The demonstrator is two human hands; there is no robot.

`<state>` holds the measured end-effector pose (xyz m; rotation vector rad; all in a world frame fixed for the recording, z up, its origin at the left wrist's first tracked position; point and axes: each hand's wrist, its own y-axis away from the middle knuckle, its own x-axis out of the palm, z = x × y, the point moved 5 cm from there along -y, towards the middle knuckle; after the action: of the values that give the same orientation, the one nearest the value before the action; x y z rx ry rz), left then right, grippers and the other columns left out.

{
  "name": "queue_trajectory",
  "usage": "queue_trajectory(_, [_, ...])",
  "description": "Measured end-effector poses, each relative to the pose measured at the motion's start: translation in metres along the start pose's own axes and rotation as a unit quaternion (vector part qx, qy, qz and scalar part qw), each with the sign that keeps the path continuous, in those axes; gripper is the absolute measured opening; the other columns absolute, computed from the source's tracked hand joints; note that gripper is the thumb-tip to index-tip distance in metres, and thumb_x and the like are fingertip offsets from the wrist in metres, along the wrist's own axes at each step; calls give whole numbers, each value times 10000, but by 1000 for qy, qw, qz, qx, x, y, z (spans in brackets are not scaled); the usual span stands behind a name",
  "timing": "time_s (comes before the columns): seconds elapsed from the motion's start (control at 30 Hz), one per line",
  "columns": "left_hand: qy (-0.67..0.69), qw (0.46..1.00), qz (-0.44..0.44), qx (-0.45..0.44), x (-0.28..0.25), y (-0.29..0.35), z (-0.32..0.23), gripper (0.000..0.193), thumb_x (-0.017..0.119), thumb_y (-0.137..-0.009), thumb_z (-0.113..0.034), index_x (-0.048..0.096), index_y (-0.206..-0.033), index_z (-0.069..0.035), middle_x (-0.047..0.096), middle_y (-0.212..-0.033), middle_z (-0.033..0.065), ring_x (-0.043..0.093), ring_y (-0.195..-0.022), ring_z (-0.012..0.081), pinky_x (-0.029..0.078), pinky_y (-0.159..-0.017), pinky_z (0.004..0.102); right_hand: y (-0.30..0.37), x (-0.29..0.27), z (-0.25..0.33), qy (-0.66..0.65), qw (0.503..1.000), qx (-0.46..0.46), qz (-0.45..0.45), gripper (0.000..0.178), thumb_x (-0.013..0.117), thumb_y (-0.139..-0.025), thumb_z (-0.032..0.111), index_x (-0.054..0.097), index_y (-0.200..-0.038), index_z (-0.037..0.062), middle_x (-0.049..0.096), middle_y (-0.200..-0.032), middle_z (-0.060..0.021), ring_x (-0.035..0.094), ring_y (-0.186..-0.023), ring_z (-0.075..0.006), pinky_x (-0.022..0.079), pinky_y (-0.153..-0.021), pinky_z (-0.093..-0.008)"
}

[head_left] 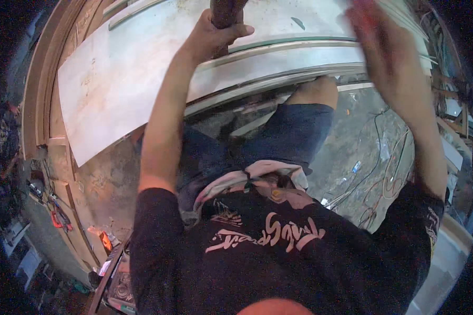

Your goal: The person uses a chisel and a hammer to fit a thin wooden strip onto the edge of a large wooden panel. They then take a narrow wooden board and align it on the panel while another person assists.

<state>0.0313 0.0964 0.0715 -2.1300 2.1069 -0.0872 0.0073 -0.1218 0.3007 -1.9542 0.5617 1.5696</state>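
My left hand (207,38) is closed around a dark brown wooden piece (227,12), its thumb pointing right. The piece runs out of the picture at the top edge, so its full shape is hidden. My right hand (384,39) is raised over the right side of the work surface and smeared by motion. Something red (363,18) shows by its fingers, too blurred to name. Beneath both hands lies a large white sheet (105,89), with brownish stains on its left part. Long narrow strips (294,46), one with a green edge, lie across it in front of me.
Brown wooden planks (41,79) stand along the left. Cables (376,152) and small scraps lie on the grey floor to the right. At lower left are a tool with red handles (60,218) and an orange object (106,240). Pale boards (444,268) stand at lower right.
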Motion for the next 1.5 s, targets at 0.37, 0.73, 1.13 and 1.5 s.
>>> queue_trajectory(0.37, [-68, 997, 14, -41, -3, 0, 9, 377, 772, -814, -314, 488, -665, -115, 444, -603, -18, 445, -583, 106, 366, -550, 282, 9, 26, -33, -176, 982, 41, -47, 194, 584, -977, 230, 583, -970, 37, 540, -779, -54, 540, -688, -135, 444, -608, -309])
queue_trajectory(0.73, [-42, 998, 8, -47, 1, 4, 17, 362, 752, -858, -345, 533, -697, -106, 508, -658, -27, 510, -657, 89, 426, -605, 267, 18, 12, -37, -334, 904, 189, -187, 343, 417, -1066, 374, 546, -929, 87, 436, -543, 34, 379, -372, -46, 307, -335, -229])
queue_trajectory(1.13, [-321, 941, -36, 96, -2, 61, 41, 418, 827, -771, -210, 687, -1146, -89, 696, -1026, 74, 656, -996, 197, 508, -910, 335, -85, 211, -69, -376, 892, 127, 219, 508, 614, -952, 472, 670, -779, -2, 571, -610, -26, 519, -532, -118, 425, -487, -298])
queue_trajectory(1.5, [-353, 922, -63, 146, -11, 56, 43, 307, 835, -725, -213, 712, -948, -41, 688, -910, 112, 627, -934, 286, 510, -849, 378, -90, 195, 14, -514, 813, -119, -246, 658, 797, -793, 410, 564, -1262, 11, 607, -1200, -165, 630, -1006, -219, 532, -769, -435])
